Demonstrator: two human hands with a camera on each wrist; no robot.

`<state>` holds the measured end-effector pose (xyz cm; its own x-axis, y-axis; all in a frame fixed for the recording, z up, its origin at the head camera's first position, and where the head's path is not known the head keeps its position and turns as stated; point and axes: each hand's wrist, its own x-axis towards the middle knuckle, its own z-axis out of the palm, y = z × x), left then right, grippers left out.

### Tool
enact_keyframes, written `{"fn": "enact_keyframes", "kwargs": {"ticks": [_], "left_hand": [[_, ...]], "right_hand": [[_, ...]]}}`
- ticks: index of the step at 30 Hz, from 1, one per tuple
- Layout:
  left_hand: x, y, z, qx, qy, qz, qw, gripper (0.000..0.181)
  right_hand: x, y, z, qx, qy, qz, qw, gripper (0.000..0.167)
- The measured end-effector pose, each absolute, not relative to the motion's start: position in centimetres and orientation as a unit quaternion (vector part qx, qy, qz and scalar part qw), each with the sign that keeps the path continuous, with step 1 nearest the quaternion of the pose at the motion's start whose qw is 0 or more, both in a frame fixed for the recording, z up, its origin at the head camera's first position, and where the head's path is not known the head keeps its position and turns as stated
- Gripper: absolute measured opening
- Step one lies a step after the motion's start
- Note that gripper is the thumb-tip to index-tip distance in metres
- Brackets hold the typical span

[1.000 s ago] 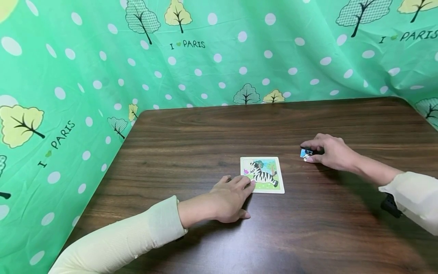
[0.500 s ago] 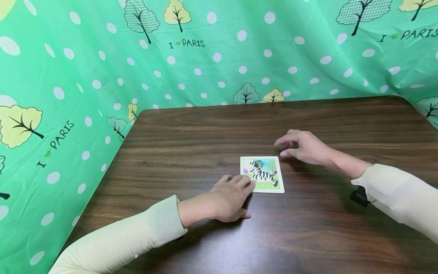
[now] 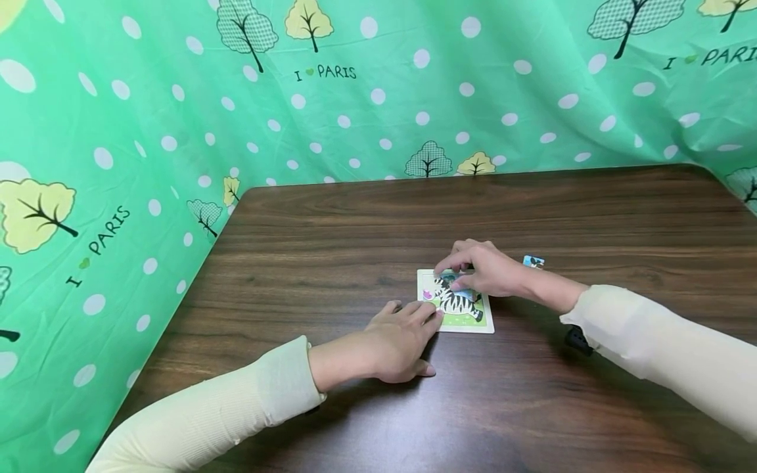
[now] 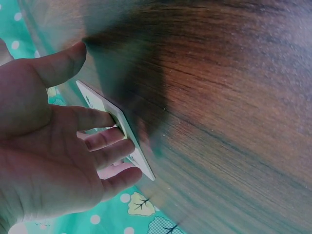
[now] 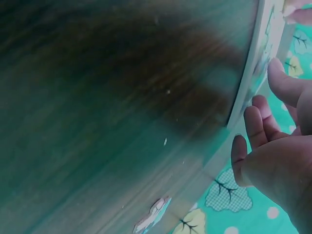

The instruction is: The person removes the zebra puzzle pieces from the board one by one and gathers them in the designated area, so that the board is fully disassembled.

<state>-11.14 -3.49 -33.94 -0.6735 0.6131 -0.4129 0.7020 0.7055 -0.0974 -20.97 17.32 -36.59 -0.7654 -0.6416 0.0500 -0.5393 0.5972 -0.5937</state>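
Observation:
A square puzzle point(image 3: 485, 322) with a zebra picture and pale border lies flat on the table. My left hand point(image 3: 399, 341) rests its fingertips on the puzzle's lower left part, with the thumb out to the side on the table. Over the puzzle's upper part is my right hand point(image 3: 487, 268), its thumb and index finger apart and lowered onto the picture; nothing is seen held between them. In the right wrist view the thumb point(image 5: 280, 80) is at the puzzle's surface. A small loose puzzle piece point(image 3: 533, 261), blue with black and white, lies behind the right forearm.
The dark wood table point(image 3: 331, 236) extends around the puzzle on all sides. A green dotted curtain point(image 3: 378, 98) with trees hangs along its back and left edges. Dark straps or devices sit under both cuffs, such as the black wrist device point(image 3: 578, 340).
My right hand has let go of the small puzzle piece on the right and moved left, down onto the zebra puzzle. The left hand has stayed in place.

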Motion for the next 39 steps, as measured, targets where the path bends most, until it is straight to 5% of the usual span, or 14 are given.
{"fn": "enact_keyframes", "kwargs": {"ticks": [39], "left_hand": [[-11.07,-3.47,-34.02,0.364,0.906,-0.128,0.173,0.084]], "right_hand": [[-21.01,16.91,-36.20,-0.360,0.893,-0.254,0.093,0.036]]}}
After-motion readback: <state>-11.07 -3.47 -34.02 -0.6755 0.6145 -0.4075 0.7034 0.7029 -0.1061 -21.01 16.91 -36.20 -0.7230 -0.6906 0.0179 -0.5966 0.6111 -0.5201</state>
